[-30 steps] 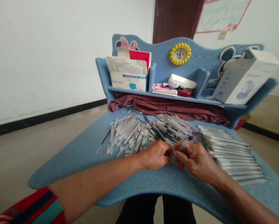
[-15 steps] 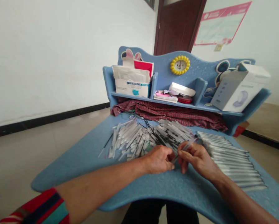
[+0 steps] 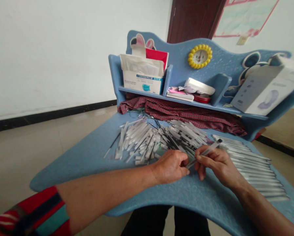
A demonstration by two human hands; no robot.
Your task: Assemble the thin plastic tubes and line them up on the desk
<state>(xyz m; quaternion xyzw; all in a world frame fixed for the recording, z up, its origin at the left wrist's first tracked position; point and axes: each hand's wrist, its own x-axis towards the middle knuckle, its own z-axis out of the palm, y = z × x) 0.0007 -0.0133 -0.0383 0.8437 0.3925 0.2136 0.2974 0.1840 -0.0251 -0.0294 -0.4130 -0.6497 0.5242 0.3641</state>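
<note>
A clear pen point(image 3: 211, 147) with a black end slants between my two hands above the near part of the blue table point(image 3: 88, 165). My right hand point(image 3: 218, 164) is closed on its middle, thumb against fingers. My left hand point(image 3: 171, 166) pinches at the pen's lower left end; the fingertips cover that end. Just beyond my hands lies a loose pile of pen parts point(image 3: 139, 134), with translucent pieces and thin black refills mixed together. To the right of my right hand, several similar pens point(image 3: 256, 170) lie side by side in a row.
Behind the pile, a red checked cloth point(image 3: 176, 113) lies bunched under the shelf point(image 3: 142, 91). On the shelf stand a mask box point(image 3: 142, 80), papers point(image 3: 180, 95), a red tin point(image 3: 202, 98) and a white box point(image 3: 262, 91). A yellow clock point(image 3: 200, 56) is on the backboard.
The view has shifted, with the shelf higher in it. The pen's black end now shows clearly above my right hand. Both hands stay together at the pen.
</note>
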